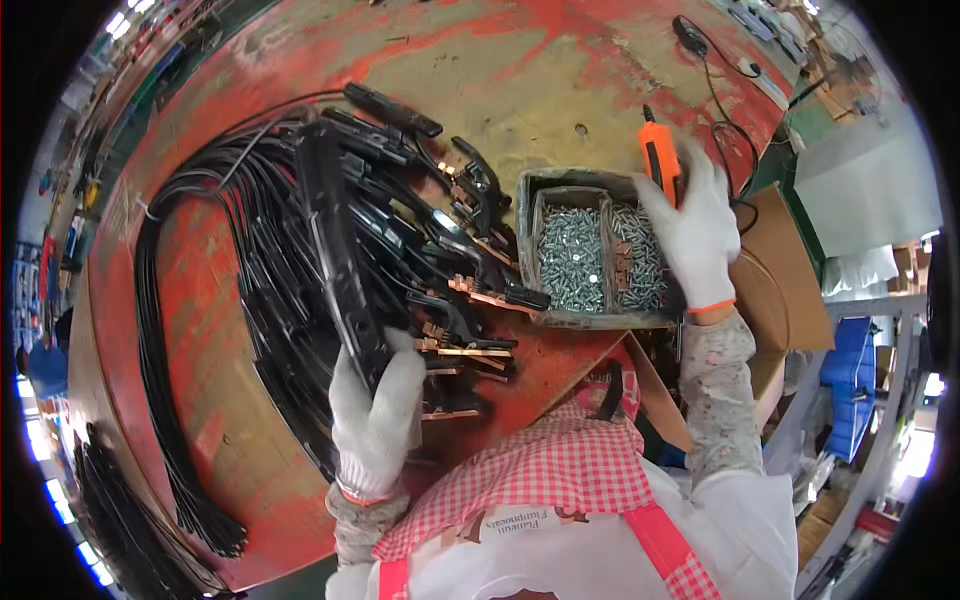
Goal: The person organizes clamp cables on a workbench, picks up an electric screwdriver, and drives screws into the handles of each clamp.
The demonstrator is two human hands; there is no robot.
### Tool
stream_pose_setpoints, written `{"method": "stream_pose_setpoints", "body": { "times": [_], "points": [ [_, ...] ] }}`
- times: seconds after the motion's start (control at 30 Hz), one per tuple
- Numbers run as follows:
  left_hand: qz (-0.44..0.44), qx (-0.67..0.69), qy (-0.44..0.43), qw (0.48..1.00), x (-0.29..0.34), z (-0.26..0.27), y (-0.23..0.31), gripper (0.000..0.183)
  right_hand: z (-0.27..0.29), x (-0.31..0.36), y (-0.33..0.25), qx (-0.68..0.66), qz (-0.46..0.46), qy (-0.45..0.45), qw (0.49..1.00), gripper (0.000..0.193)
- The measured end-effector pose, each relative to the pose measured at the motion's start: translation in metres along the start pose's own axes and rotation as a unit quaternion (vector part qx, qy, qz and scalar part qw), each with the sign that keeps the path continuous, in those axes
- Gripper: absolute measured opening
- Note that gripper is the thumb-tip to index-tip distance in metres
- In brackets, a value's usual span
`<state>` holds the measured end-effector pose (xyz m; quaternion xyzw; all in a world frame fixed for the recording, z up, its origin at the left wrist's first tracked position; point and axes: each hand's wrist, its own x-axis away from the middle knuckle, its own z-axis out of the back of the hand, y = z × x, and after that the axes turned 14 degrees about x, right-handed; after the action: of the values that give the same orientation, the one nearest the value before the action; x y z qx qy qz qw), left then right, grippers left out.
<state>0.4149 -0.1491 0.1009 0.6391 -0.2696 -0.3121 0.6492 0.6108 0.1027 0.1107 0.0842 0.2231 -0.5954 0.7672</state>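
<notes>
My left hand (375,415), in a white glove, grips the near end of a long black plastic bar (335,240) that lies over a heap of black cables and clamps (260,270). My right hand (695,225), also gloved, is closed around an orange-handled power screwdriver (657,150) at the far right corner of a grey tray (527,200). The tray holds two compartments of silver screws (572,260) and small copper parts. Black clamp handles with copper tips (470,350) lie between the two hands.
The worn red and yellow table (500,70) carries a black cord (720,110) running from the screwdriver. Cardboard (780,280) sits at the right edge, and a blue bin (850,380) stands beyond it. More black cable bundles (120,520) hang at the lower left.
</notes>
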Motion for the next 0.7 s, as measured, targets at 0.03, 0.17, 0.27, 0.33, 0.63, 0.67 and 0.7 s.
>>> {"method": "stream_pose_setpoints", "body": {
  "times": [0.03, 0.17, 0.27, 0.33, 0.63, 0.67, 0.7],
  "points": [
    [0.138, 0.102, -0.008, 0.985, -0.008, -0.006, 0.007, 0.018, -0.018, 0.006, 0.025, 0.015, -0.031, -0.049, 0.998, 0.059],
    [0.266, 0.240, -0.035, 0.933, -0.038, -0.044, 0.033, 0.025, -0.040, 0.004, 0.046, -0.111, -0.093, -0.188, 0.971, 0.057],
    [0.276, 0.221, -0.087, 0.931, -0.066, -0.065, 0.038, 0.027, -0.002, -0.002, 0.027, -0.421, -0.168, -0.227, 0.862, 0.049],
    [0.245, 0.120, -0.099, 0.957, -0.079, -0.074, 0.031, 0.029, 0.019, -0.012, 0.025, -0.550, -0.127, -0.183, 0.805, 0.029],
    [0.279, 0.049, -0.040, 0.958, -0.063, -0.083, 0.020, 0.026, 0.014, -0.023, -0.024, -0.619, -0.113, 0.062, 0.774, 0.034],
    [0.280, 0.047, -0.035, 0.958, -0.062, -0.081, 0.018, 0.026, 0.008, -0.020, -0.030, -0.622, -0.113, 0.058, 0.772, 0.034],
    [0.288, 0.041, -0.056, 0.955, -0.062, -0.077, 0.014, 0.025, 0.003, -0.018, -0.036, -0.651, -0.111, 0.058, 0.748, 0.035]
  ]
}}
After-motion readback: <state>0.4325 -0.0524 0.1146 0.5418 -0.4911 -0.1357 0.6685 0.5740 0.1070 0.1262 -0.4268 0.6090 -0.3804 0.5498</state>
